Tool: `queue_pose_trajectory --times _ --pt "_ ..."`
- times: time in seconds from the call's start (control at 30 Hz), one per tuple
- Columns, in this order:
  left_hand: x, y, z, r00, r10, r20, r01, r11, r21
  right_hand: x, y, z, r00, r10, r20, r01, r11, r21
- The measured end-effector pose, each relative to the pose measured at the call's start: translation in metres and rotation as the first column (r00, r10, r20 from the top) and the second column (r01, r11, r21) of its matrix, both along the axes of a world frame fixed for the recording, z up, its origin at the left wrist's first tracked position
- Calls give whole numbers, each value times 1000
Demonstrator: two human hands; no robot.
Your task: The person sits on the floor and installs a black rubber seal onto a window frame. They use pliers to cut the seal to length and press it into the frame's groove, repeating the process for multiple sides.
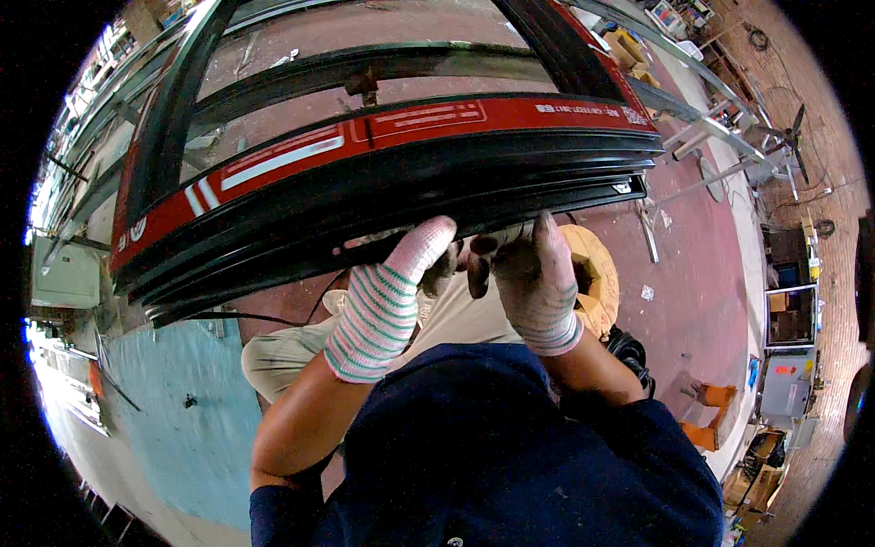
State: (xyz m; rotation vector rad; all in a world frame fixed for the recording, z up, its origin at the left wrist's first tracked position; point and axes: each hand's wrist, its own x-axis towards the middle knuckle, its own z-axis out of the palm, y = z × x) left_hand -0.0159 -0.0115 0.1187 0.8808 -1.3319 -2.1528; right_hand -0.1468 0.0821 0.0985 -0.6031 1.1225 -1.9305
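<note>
A large black metal frame [383, 196], faced with red protective film, spans the space in front of me. Its near side has stepped grooves and a narrow lower edge. My left hand [387, 296], in a white glove with green stripes, is closed on this lower edge, thumb on top and fingers curled beneath. Close beside it, my right hand [538, 292] grips the same edge in a glove with dark-stained fingers. Its thumb points up against the frame, and its fingers bend in toward the left hand. Whether anything small is between the fingertips is hidden.
Metal rails [688, 114] support the frame at the far right. A yellowish round spool-like object [594, 273] stands by my right arm. Farther right are an orange stool-like object [711, 415], a fan [788, 137] and a grey box [786, 387]. A blue-green sheet [182, 401] covers the floor at left.
</note>
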Motion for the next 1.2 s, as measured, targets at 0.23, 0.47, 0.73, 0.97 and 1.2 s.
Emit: queue_pose_trajectory --times 0.23,0.47,0.73,0.97,1.2 --pt "-16 14 -6 989 145 12 -144 988 -64 -15 29 -62 993 106 -46 -96 980 175" --pt "-26 13 -1 996 79 47 -75 994 -83 -9 32 -81 940 262 220 -310 924 223" --pt "-6 14 15 960 259 -106 -256 966 40 -7 35 -91 944 328 35 -323 896 305" --pt "2 5 -5 925 366 -106 -371 928 -35 -1 41 -98 945 325 43 -321 890 323" --pt "12 4 4 960 255 -119 -252 967 35 5 45 -119 975 168 144 -211 903 375"
